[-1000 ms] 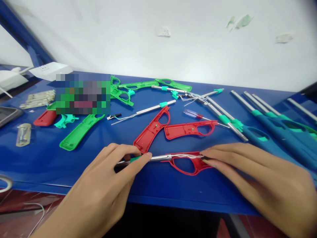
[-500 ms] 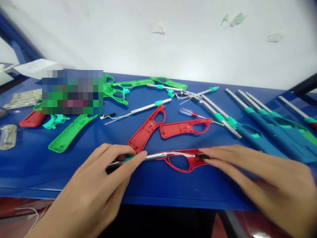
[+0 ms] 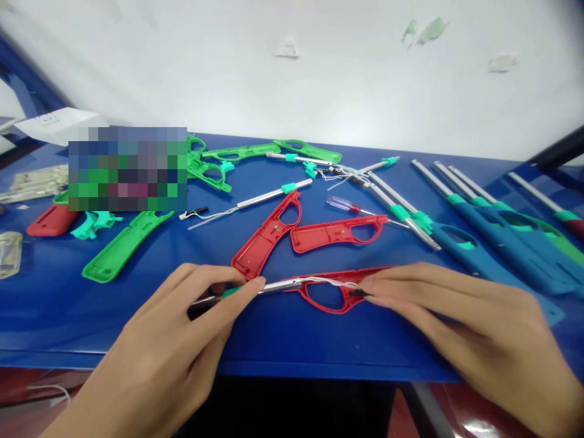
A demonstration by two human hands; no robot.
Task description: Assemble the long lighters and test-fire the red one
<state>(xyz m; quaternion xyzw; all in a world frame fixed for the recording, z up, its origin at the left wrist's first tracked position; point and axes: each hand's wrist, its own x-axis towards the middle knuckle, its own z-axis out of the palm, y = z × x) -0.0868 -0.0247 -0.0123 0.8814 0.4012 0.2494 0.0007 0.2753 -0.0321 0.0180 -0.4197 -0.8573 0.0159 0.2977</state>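
Observation:
My left hand (image 3: 168, 340) pinches a metal lighter tube (image 3: 280, 285), its green collar partly hidden by the fingers. White wires (image 3: 326, 280) run from the tube's right end to a small black part (image 3: 359, 292). Thumb and fingers of my right hand (image 3: 469, 328) are closed on that part, over a red lighter handle half (image 3: 337, 311). The handle half lies open side up near the front edge, its right portion covered by my right hand. Just behind are two more red handle halves, one slanted (image 3: 261, 238) and one lying sideways (image 3: 319, 236).
A clear-handled screwdriver (image 3: 342, 204) lies behind the red halves. Loose tubes with wires (image 3: 269, 196) and green handle halves (image 3: 125, 249) are spread across the blue table (image 3: 274, 350). Several blue lighters (image 3: 506, 243) lie at right. A blurred patch covers the back left.
My right hand has moved slightly left with the black part, along the red handle half, uncovering more of its upper edge. My left hand keeps its grip on the tube. The view shifted a little.

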